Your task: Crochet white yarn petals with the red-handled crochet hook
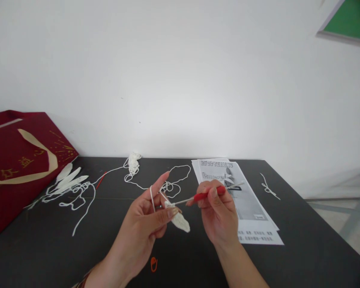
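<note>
Between thumb and fingers my left hand (147, 220) pinches a small white crocheted petal (180, 222), its pointed end hanging down to the right. White yarn (152, 199) loops over the raised left index finger and trails back to the table. My right hand (218, 210) grips a crochet hook (205, 195) by its red handle. The hook's metal shaft reaches left to the top edge of the petal; its very tip is hidden in the stitches.
An orange stitch marker (153, 264) lies in front on the dark table (186, 268). At left are white crocheted petals (70, 178), a red stick (101, 180) and a maroon bag (21, 160). A yarn bundle (134, 162) sits behind; printed sheets (252, 204) and a yarn scrap (269, 189) lie right.
</note>
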A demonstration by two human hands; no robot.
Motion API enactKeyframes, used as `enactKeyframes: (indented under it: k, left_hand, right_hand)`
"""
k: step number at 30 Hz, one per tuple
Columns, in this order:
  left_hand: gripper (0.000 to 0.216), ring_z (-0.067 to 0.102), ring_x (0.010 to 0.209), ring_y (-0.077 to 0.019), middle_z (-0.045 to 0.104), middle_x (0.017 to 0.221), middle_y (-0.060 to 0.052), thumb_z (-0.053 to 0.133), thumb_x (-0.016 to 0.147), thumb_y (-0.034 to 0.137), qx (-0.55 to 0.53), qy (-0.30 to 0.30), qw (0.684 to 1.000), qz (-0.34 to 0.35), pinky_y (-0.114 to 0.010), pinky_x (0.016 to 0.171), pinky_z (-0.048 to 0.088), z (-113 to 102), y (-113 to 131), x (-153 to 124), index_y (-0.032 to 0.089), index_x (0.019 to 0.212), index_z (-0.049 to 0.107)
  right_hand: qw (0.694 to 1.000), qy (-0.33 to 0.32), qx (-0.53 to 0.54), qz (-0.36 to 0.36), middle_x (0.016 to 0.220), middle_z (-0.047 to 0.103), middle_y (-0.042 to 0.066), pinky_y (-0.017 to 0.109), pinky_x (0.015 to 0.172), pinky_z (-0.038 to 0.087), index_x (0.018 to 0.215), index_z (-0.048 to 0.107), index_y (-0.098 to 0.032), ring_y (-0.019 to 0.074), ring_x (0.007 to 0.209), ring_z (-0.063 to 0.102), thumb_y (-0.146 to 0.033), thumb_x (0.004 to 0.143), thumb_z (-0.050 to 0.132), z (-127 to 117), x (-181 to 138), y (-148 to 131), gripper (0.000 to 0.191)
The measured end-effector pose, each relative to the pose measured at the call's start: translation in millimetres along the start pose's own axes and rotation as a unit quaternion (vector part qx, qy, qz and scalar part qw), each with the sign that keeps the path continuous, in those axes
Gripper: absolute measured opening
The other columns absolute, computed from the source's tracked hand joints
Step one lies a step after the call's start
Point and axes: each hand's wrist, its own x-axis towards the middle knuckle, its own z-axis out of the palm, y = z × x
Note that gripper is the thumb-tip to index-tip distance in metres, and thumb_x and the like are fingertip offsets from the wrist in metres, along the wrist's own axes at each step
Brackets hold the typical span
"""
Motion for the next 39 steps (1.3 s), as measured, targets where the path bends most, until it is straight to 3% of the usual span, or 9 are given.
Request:
enactKeyframes:
  k: [10,16,21,25,31,39]
  left_hand:
    - [0.07,0.038,0.043,-0.0031,0.051,0.065,0.007,0.079,0.069,0.019,0.091,0.022,0.994,0.05,-0.011,0.034,0.03,2,0,-1,0.034,0.133,0.053]
    - [0.075,0.053,0.039,-0.0096,0.059,0.066,0.004,0.075,0.072,0.023,0.185,0.0,0.979,0.085,-0.012,0.025,0.033,6,-1,0,0.031,0.14,0.044]
    - [0.076,0.07,0.068,-0.0232,0.06,0.068,0.002,0.074,0.072,0.023,0.202,-0.011,0.974,0.098,-0.018,0.034,0.047,11,0,10,0.022,0.141,0.042]
    - [0.079,0.07,0.064,-0.0211,0.062,0.065,0.004,0.076,0.069,0.022,0.202,-0.008,0.975,0.086,-0.022,0.042,0.051,11,-1,19,0.02,0.141,0.043]
    - [0.077,0.072,0.066,-0.0212,0.068,0.066,0.002,0.076,0.072,0.024,0.193,-0.006,0.978,0.084,-0.024,0.052,0.054,3,-6,23,0.017,0.141,0.043]
    - [0.055,0.074,0.075,-0.0248,0.078,0.084,-0.011,0.07,0.08,0.032,0.154,-0.049,0.987,0.015,-0.028,0.06,0.056,-7,-5,22,0.012,0.129,0.058]
  right_hand:
    - [0.998,0.004,-0.058,-0.033,0.065,0.056,-0.003,0.025,0.055,0.049,0.075,0.069,-0.019,0.0104,0.057,0.054,-0.032,0.085,0.067,-4,2,-4,0.016]
    - [0.998,0.033,-0.019,0.04,0.064,0.059,-0.003,0.023,0.052,0.051,0.07,0.066,-0.019,0.0094,0.053,0.052,-0.032,0.081,0.071,-1,4,7,0.018]
    - [0.996,0.051,-0.035,0.063,0.064,0.062,-0.003,0.019,0.052,0.049,0.07,0.066,-0.018,0.0081,0.053,0.054,-0.03,0.079,0.073,-1,5,15,0.017]
    - [0.992,0.037,-0.083,0.086,0.065,0.064,-0.004,0.019,0.056,0.048,0.075,0.066,-0.018,0.0089,0.059,0.058,-0.024,0.074,0.078,-2,4,16,0.013]
    - [0.986,0.049,-0.072,0.144,0.071,0.069,0.0,0.021,0.055,0.048,0.077,0.064,-0.018,0.0111,0.06,0.061,-0.033,0.075,0.076,-1,5,18,0.02]
    - [0.987,0.042,-0.071,0.137,0.065,0.068,-0.001,0.021,0.057,0.052,0.072,0.064,-0.017,0.0108,0.058,0.063,-0.033,0.074,0.077,-3,4,17,0.021]
